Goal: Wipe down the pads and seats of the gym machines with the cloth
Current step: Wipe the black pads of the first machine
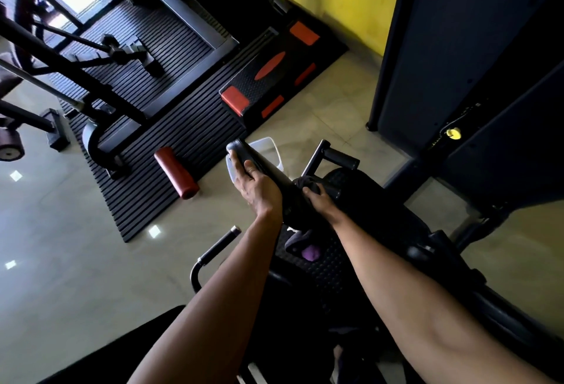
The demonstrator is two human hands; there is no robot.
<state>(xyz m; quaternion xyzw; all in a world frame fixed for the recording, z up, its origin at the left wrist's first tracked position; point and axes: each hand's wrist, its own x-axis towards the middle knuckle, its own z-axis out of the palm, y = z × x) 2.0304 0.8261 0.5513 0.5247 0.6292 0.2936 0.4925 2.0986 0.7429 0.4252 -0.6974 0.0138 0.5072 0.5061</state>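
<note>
The cloth (309,182) is dark grey, almost the same tone as the machine. It is bunched into a small soft lump with folds. It sits at the inner end of the black roller pad (267,167), where the pad meets the machine frame. The right grip (317,199), a bare hand, is closed on the cloth: the fingers curl over it and press it on the pad. The left grip (254,183) holds the same pad nearer to its free end, with the thumb on top and the fingers curled around the far side. The pad is a long cylinder with a smooth, slightly shiny cover. Under the arms is the seat (323,264), black with a dotted texture, and on it lies a small grey and purple thing (306,251) that I cannot identify. Below the free end of the pad a white plastic container (271,147) stands on the tiled floor (91,231). A red foam roller (176,173) lies on the ribbed black mat (171,127) nearby.
</note>
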